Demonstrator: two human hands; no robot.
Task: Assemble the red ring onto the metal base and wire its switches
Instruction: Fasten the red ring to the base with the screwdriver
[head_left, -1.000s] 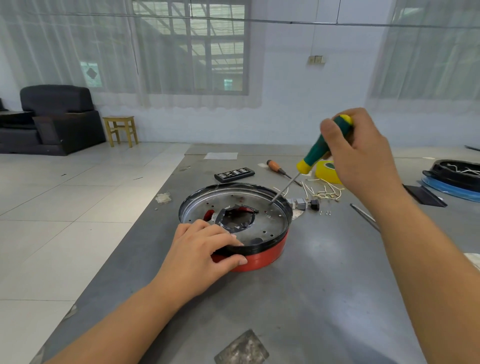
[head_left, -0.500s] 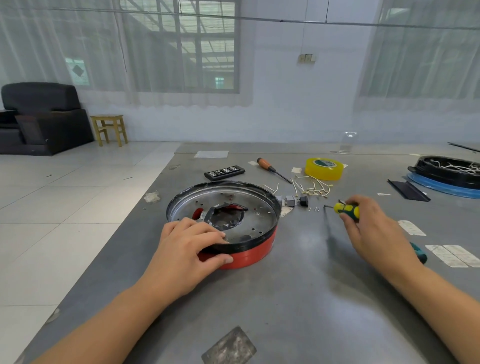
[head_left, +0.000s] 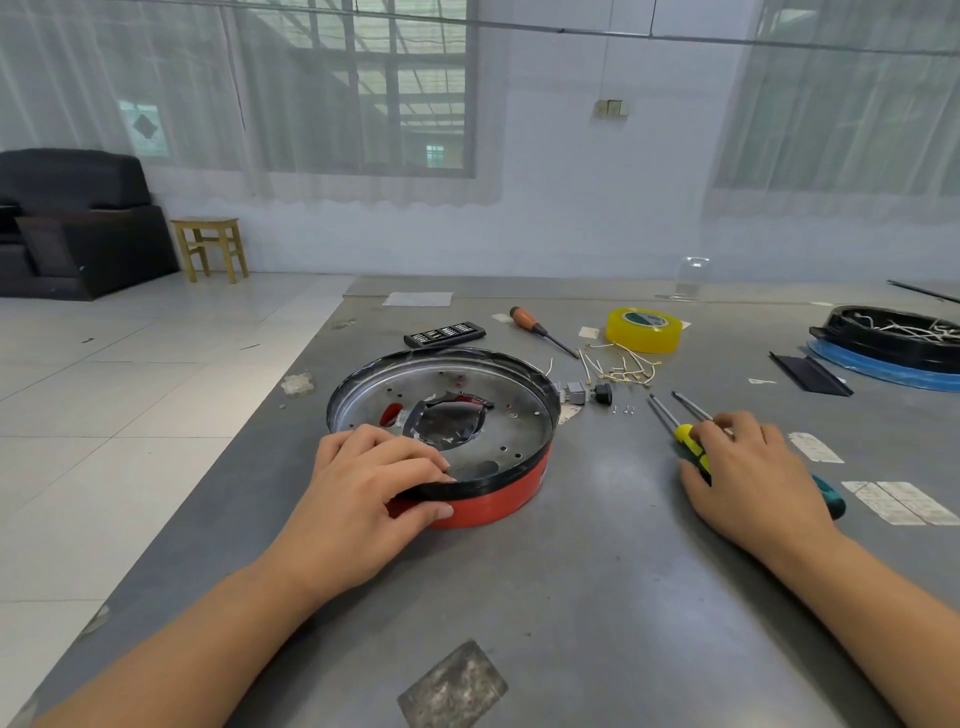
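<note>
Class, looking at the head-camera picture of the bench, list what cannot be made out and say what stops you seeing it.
- Green-and-yellow screwdriver: head view, the right hand covers most of its handle.
- Red ring: near-left side hidden by the left hand.
- Small screws by the switches: too small to count.
- Blue-rimmed black tray: cut off by the right edge.

Right hand (head_left: 753, 470) covers the middle of the green-and-yellow screwdriver (head_left: 691, 447); only the yellow collar, shaft and teal butt end show. Left hand (head_left: 363, 493) hides the near rim of the metal base (head_left: 498, 410) and part of the red ring (head_left: 498, 501). Black tray (head_left: 893, 338) on its blue ring is cut by the right edge; screws (head_left: 623, 410) and switches (head_left: 574, 391) too small to make out in detail.
</note>
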